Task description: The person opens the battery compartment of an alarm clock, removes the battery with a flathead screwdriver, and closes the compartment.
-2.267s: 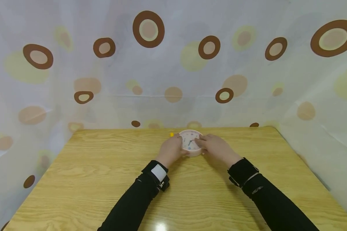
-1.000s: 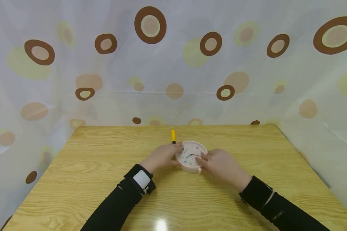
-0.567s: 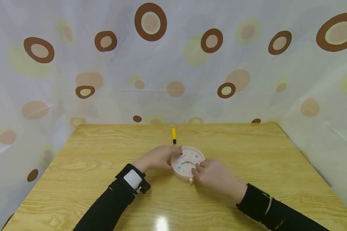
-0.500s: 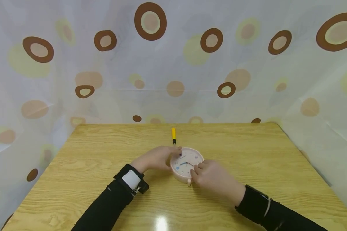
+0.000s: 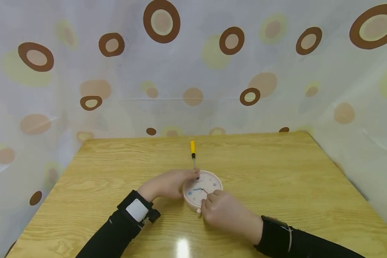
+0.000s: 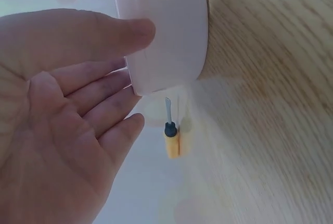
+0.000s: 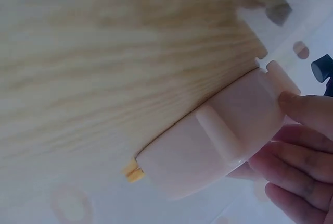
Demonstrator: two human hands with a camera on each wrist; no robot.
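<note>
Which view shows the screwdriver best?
The left wrist view: the screwdriver shows closest, from handle to tip. The head view shows it small, its shaft end by the left hand; the right wrist view, only some yellow handle beyond the clock.

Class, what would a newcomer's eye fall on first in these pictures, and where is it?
The round pale-pink clock, lying face up on the wood-grain table between the left hand and right hand. Next, the yellow-handled screwdriver just beyond it, then the white backdrop patterned with brown rings behind the table.
</note>
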